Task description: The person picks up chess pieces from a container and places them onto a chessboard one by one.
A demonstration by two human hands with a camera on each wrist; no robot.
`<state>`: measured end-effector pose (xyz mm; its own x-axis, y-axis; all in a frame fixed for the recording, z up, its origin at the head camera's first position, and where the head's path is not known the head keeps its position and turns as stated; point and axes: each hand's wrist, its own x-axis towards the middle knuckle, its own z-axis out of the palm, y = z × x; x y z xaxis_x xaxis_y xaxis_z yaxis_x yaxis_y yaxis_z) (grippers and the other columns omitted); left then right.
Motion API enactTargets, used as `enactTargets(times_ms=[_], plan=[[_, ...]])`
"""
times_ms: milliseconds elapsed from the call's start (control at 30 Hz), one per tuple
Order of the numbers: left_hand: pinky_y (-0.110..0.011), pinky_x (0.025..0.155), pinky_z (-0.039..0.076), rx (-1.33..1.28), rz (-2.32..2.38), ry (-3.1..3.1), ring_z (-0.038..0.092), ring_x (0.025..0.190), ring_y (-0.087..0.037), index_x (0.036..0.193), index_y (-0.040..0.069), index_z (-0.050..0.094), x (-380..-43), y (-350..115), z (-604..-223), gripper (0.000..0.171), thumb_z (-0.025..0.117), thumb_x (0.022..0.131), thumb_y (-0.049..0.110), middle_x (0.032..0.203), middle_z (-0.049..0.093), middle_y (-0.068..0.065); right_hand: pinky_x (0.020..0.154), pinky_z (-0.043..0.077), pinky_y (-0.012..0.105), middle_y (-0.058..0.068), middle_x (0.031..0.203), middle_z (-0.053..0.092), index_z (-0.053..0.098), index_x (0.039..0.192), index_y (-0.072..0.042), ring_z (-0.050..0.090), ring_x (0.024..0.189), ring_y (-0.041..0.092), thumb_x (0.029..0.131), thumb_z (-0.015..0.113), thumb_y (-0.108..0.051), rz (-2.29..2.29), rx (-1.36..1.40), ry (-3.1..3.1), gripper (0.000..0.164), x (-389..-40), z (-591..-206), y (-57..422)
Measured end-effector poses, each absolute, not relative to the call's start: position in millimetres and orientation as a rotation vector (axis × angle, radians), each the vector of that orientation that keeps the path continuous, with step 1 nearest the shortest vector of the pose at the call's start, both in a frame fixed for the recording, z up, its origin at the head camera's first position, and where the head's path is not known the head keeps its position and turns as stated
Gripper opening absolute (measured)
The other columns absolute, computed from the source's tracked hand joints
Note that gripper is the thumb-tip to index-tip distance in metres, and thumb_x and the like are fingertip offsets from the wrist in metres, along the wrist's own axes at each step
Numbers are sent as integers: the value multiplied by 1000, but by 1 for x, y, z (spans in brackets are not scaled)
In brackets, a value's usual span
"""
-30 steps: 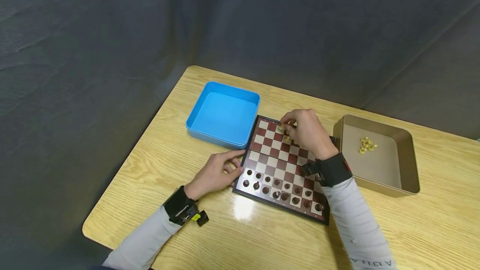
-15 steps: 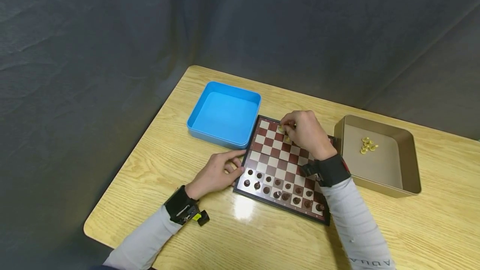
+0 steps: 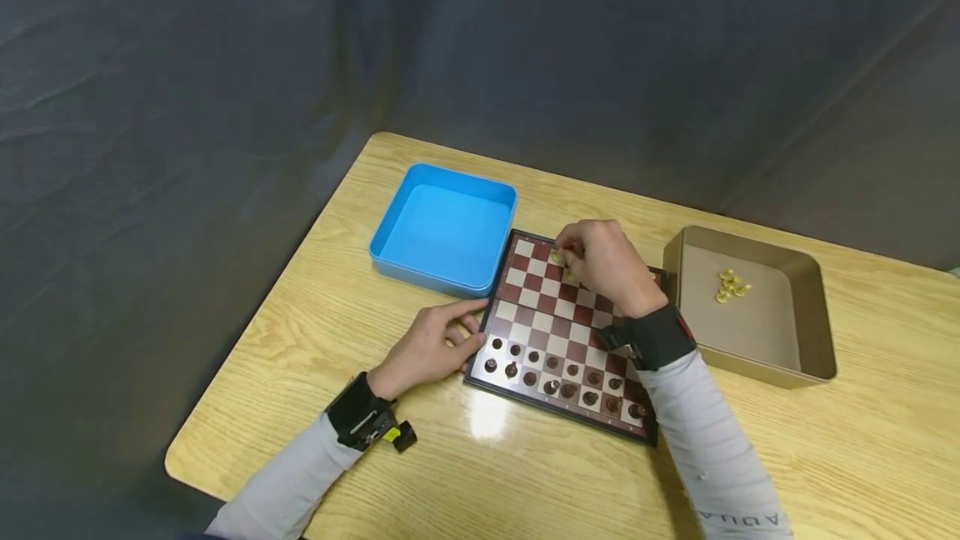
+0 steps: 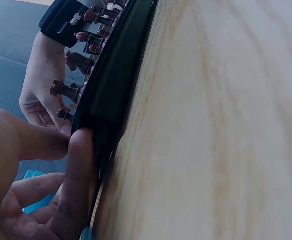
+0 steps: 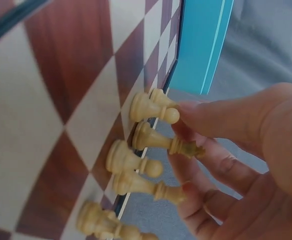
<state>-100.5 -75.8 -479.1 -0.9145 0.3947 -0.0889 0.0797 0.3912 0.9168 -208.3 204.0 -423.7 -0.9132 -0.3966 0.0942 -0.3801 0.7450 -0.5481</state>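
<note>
The chessboard (image 3: 525, 312) lies on the table with dark pieces (image 3: 551, 387) along its near side. My left hand (image 3: 431, 344) holds the board's left edge, thumb and fingertips against the rim in the left wrist view. Over the far side is my right hand (image 3: 609, 265), pinching a cream chess piece (image 5: 162, 98) that stands behind a cream pawn (image 5: 146, 108); the pawn and my thumb hide most of it. Nearer in the right wrist view stand a king-like piece (image 5: 156, 139), another pawn (image 5: 130, 159), a taller piece (image 5: 147, 185) and more cream pieces (image 5: 105, 220).
A blue tray (image 3: 431, 279) stands beyond the board's left edge. To the right of the board is a tan box (image 3: 750, 367) with several cream pieces (image 3: 731, 283) lying in it. Dark cloth (image 3: 225, 65) hangs behind the table.
My right hand has barely shifted, its fingers still at the same far-side piece. My left hand stays at the board's edge.
</note>
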Motion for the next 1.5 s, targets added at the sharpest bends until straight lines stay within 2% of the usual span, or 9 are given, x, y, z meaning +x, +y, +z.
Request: enactTargets(times_ms=[267, 500, 667, 833, 1067, 1233, 1500], plan=[[-32, 57, 65, 383, 1553, 2327, 70, 61, -13, 155, 2, 53, -101, -81, -481, 57, 71, 102, 7, 103, 73, -9, 63, 53, 37, 14, 99, 72, 79, 111, -1, 62, 77, 27, 99, 71, -1, -858, -654, 2899, 15, -208, -421, 200], [-31, 55, 63, 390, 1572, 2306, 70, 62, -14, 154, 0, 53, -103, -85, -481, 56, 71, 102, 8, 105, 73, -13, 80, 63, 51, 19, 119, 73, 77, 122, 0, 71, 105, 37, 101, 72, -6, -853, -641, 2911, 23, -201, -414, 209], [-28, 52, 60, 404, 1562, 2318, 69, 61, -14, 154, 1, 54, -105, -86, -482, 56, 70, 102, 9, 104, 73, -12, 82, 62, 55, 21, 122, 72, 75, 126, 1, 69, 111, 41, 101, 71, -8, -843, -593, 2940, 27, -195, -408, 218], [-26, 51, 58, 411, 1566, 2318, 69, 61, -14, 154, 1, 54, -107, -87, -484, 56, 71, 102, 9, 104, 73, -12, 77, 61, 53, 23, 122, 71, 74, 124, 4, 68, 107, 42, 99, 72, -5, -894, -601, 2978, 27, -192, -408, 231], [-29, 52, 61, 394, 1569, 2314, 69, 61, -14, 154, 0, 53, -109, -90, -485, 56, 71, 102, 8, 105, 72, -13, 70, 60, 53, 26, 120, 71, 75, 121, 5, 69, 102, 44, 99, 71, -4, -903, -550, 3046, 24, -185, -408, 250], [-27, 51, 59, 380, 1555, 2326, 69, 60, -14, 154, 1, 54, -110, -92, -486, 56, 71, 102, 9, 104, 72, -11, 69, 60, 53, 27, 119, 70, 74, 120, 6, 68, 101, 44, 99, 70, -3, -913, -533, 3046, 24, -183, -408, 261], [-28, 51, 59, 370, 1548, 2341, 69, 60, -13, 155, 2, 54, -110, -93, -486, 56, 71, 102, 9, 103, 72, -9, 65, 57, 44, 27, 107, 71, 75, 115, 8, 69, 90, 41, 99, 68, -2, -924, -570, 3107, 20, -185, -414, 275]])
